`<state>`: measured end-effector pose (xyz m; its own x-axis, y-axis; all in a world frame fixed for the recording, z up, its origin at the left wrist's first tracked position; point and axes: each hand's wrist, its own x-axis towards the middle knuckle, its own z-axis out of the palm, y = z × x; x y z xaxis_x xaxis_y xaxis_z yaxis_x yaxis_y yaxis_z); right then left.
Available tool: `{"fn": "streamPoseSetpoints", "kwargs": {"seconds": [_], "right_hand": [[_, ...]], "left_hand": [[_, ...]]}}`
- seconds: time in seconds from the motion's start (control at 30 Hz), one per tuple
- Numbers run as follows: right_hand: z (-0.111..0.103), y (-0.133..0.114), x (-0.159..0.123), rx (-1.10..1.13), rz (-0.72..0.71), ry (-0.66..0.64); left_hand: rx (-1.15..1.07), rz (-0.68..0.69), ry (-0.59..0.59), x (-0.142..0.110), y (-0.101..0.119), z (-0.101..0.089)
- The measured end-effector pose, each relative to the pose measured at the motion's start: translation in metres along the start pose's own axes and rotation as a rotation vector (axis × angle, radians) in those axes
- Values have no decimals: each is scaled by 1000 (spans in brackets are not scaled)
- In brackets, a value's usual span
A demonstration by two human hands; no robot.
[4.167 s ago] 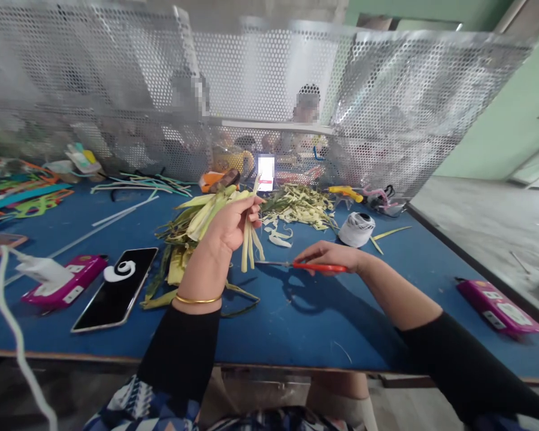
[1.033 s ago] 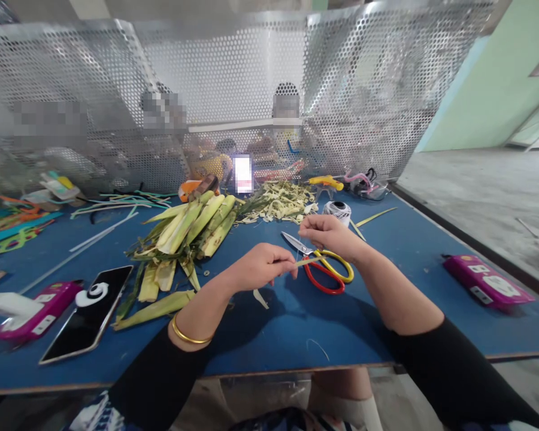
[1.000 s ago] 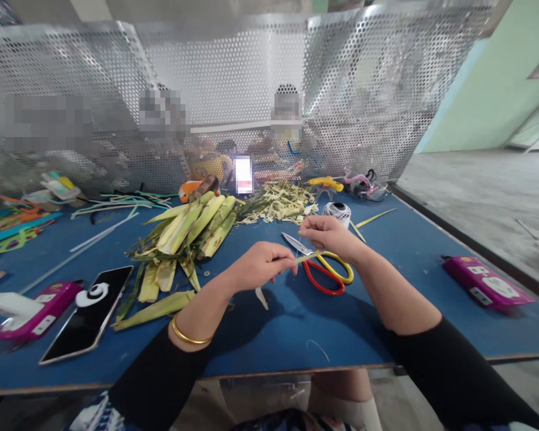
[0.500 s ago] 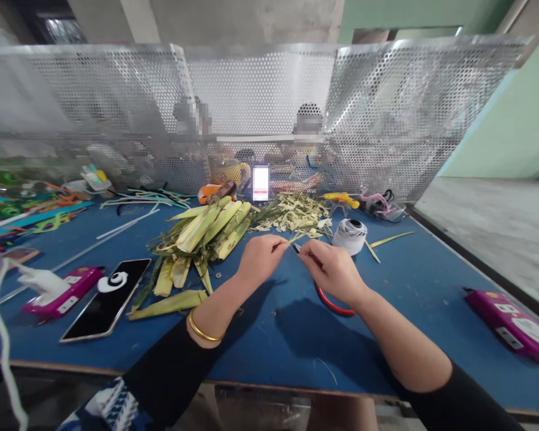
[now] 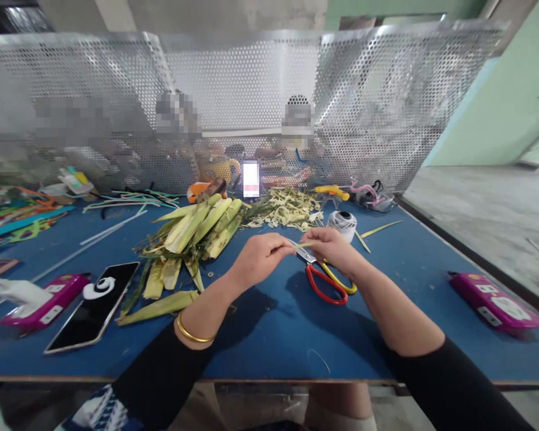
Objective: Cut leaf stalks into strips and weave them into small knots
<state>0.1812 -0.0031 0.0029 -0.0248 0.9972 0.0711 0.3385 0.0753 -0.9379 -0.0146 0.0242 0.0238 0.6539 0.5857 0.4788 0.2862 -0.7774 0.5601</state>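
Note:
My left hand (image 5: 259, 258) is closed in a pinch on one end of a narrow pale-green strip of corn husk (image 5: 303, 245). At the strip's other end, the fingers of my right hand (image 5: 332, 244) pinch it too. Beneath my right hand, scissors (image 5: 327, 286) with one red and one yellow handle lie on the blue table, blades pointing away to the left. A spool of white thread (image 5: 342, 224) stands just behind that hand. Left of my left hand is a heap of corn husks (image 5: 202, 230), with shredded husk scraps (image 5: 290, 208) behind.
A phone (image 5: 94, 306) and a magenta power strip (image 5: 45, 305) lie at the left; another magenta power strip (image 5: 496, 300) is at the right. A lit phone (image 5: 251, 178) stands against the perforated screen (image 5: 247, 78). Coloured strips (image 5: 27, 218) cover the far left. People sit beyond the screen.
Earlier my left hand held several husk strips and my right hand held the scissors. The scissors now lie on the table, and both hands pinch one strip, slightly lower than half a second ago.

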Motion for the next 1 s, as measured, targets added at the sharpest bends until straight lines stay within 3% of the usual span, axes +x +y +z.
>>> {"fn": "streamPoseSetpoints", "kwargs": {"seconds": [0.1, 0.2, 0.33, 0.47, 0.6, 0.73, 0.87, 1.0], "right_hand": [[15, 1, -4, 15, -21, 22], [29, -5, -15, -230, -252, 149], [36, -14, -28, -482, -528, 164], [31, -19, -32, -546, -613, 126], [14, -22, -26, -435, -547, 134], [-5, -16, -12, -237, -324, 74], [0, -4, -2, 15, -88, -20], [26, 1, -7, -50, -130, 12]], "left_hand": [[57, -79, 206, 1, -5, 0], [114, -150, 287, 2, -11, 0], [170, -182, 206, 2, -17, 2], [310, -120, 42, 1, -17, 5], [346, 27, -189, -1, -10, 4], [-4, 62, -284, -1, 0, -1], [-254, -120, -124, 0, 1, -4], [-161, -241, 116, 2, -6, -3]]}}
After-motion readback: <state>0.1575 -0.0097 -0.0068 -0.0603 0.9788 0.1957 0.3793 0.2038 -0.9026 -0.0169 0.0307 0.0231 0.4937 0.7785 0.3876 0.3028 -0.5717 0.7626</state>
